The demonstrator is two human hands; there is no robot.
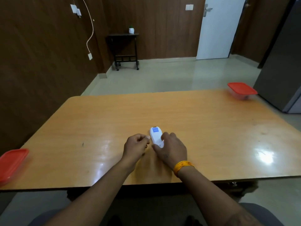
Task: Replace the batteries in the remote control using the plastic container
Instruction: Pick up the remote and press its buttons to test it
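Note:
A white remote control [155,134] lies face down on the wooden table [211,128], a blue label on its back. My right hand [171,147] rests over its near end, fingers and thumb on either side of it. Just left of the remote, my left hand [136,145] is curled, fingertips pinched together near the remote's edge; whether it holds anything small is unclear. A clear plastic container with a red lid [241,90] stands at the table's far right corner. A second red-lidded container [12,163] sits at the near left edge. No batteries show.
A grey cabinet or fridge [283,54] stands just beyond the table's right end. Across the tiled floor are a dark side table [125,49] with a small potted plant and a white door [218,28].

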